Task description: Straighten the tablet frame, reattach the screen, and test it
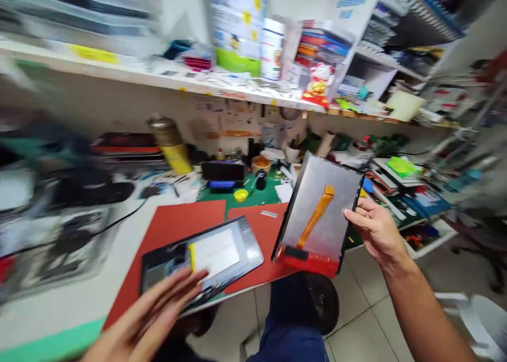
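One screen panel (330, 222), long axis steep, is pinched in my right grip (376, 232); lower left, my unclenched left hand (138, 317) perhaps touches the tablet body (217, 249).

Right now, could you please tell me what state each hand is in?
Left hand: open, fingers extended at the opened tablet; whether they touch cannot be told.
Right hand: closed on the edge of the screen panel.

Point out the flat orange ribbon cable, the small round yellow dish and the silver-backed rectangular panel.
Flat orange ribbon cable (315, 217), head view: middle of its strip.
Small round yellow dish (240, 195), head view: its centre.
Silver-backed rectangular panel (334, 219), head view: silver back beside the cable.
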Motion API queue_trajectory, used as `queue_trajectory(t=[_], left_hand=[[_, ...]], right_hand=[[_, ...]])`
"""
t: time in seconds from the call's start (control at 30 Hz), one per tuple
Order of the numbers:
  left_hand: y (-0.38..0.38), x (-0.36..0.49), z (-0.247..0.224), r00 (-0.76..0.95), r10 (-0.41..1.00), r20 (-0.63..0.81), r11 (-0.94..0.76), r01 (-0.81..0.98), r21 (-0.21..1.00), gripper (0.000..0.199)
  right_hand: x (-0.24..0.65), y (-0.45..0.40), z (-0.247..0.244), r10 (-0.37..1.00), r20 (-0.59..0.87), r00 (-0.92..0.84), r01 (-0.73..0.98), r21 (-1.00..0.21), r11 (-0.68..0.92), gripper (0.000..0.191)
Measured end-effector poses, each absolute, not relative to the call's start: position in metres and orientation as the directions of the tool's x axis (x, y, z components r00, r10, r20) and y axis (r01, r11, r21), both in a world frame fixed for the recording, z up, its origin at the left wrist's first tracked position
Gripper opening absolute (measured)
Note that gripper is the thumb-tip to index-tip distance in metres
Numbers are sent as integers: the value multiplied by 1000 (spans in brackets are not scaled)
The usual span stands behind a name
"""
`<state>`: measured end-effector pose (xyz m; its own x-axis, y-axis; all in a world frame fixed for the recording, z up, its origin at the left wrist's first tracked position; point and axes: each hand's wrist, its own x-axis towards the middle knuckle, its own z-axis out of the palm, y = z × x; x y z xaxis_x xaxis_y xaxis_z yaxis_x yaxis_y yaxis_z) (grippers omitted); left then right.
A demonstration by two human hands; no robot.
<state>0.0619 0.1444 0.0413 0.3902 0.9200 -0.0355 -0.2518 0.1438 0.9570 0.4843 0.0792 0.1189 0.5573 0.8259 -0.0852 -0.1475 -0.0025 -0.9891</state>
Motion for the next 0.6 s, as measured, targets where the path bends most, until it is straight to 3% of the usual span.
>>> queue_trajectory(t=[0.07, 0.13, 0.2, 0.3, 0.43, 0.5, 0.6], left_hand=[[144, 72, 62, 337, 928, -159, 232, -188, 954, 55], [149, 84, 77, 445, 866, -229, 365, -249, 897, 65], [154, 89, 85, 496, 823, -277, 441, -251, 861, 54], [154, 78, 88, 351, 880, -319, 433, -317, 844, 42], [165, 31, 97, 23, 976, -217, 204, -457, 866, 39], [175, 5, 105, -212, 976, -57, -59, -504, 862, 39], [185, -22, 114, -389, 912, 134, -309, -433, 847, 33]], right_hand=[[444, 87, 125, 946, -128, 296, -100, -990, -102, 46], [407, 102, 128, 984, -166, 65, -42, -986, -164, 41], [376, 121, 130, 976, -200, -90, -12, -979, -202, 42], [343, 142, 130, 970, -215, -115, -65, -973, -223, 43], [301, 123, 102, 962, -271, -23, -235, -934, -268, 40], [267, 97, 72, 914, -389, -115, -272, -873, -405, 52], [203, 66, 23, 822, -534, -198, -370, -736, -567, 52]])
